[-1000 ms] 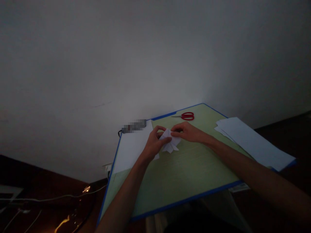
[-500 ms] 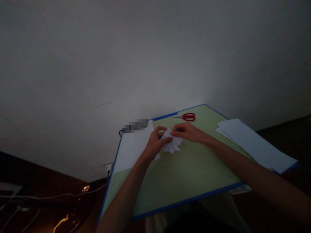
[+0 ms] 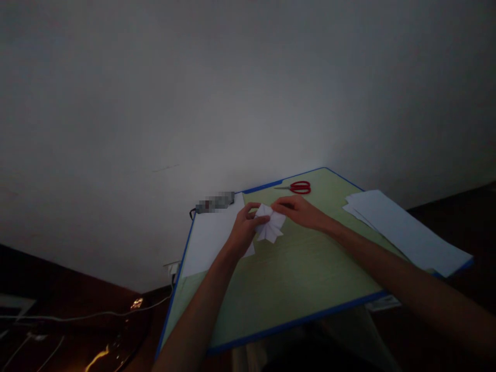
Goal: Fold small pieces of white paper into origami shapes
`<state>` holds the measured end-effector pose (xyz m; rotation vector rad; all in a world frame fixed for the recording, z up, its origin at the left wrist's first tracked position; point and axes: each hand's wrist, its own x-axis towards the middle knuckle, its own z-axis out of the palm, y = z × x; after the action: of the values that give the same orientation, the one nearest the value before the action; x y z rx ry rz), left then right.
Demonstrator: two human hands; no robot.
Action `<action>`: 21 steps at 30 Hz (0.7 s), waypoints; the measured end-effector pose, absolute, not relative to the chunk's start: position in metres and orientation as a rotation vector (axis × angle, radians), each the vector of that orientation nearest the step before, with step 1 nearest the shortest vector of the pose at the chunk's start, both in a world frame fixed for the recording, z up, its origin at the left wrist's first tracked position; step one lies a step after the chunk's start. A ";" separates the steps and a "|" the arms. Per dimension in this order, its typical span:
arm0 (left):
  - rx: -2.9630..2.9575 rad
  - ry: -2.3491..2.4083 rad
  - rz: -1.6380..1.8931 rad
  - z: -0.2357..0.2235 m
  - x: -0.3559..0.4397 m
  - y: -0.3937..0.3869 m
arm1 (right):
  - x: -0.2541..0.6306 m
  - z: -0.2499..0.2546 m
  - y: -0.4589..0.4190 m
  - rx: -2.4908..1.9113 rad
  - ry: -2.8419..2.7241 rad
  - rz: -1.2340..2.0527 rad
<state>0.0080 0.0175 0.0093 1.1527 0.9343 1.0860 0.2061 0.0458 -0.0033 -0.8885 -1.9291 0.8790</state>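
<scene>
A small piece of folded white paper (image 3: pixel 273 227), with pointed lower edges and creases fanning from its middle, is held above the table. My left hand (image 3: pixel 246 225) grips it from the left, thumb across the front and fingers behind. At its upper right corner, my right hand (image 3: pixel 295 209) pinches the edge between thumb and forefinger. Behind the hands, red-handled scissors (image 3: pixel 299 187) lie with the blades pointing left. White sheets (image 3: pixel 211 240) lie on the table to the left, partly hidden by my left hand and forearm.
The light green table (image 3: pixel 302 279) has a blue rim and stands against a grey wall (image 3: pixel 248 93). A stack of white paper (image 3: pixel 411 230) overhangs its right side. A blurred-out dark object (image 3: pixel 215 202) sits at the back left corner. White cables (image 3: pixel 96 313) run at lower left.
The folded paper has shifted slightly left and turned, so more of its creased face shows. My left hand has moved a little left with it; the right hand's pinch is now at the paper's upper edge.
</scene>
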 end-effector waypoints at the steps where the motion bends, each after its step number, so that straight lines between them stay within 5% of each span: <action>1: 1.146 0.929 1.086 0.009 0.008 0.017 | 0.206 -0.003 0.046 -0.877 -1.906 0.883; 21: 1.346 1.007 1.029 0.006 0.008 0.017 | 0.203 -0.001 0.043 -0.896 -1.879 0.722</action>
<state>0.0075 0.0166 0.0055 1.3457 1.0074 1.0291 0.2035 0.0433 -0.0010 -0.8965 -1.8789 0.7222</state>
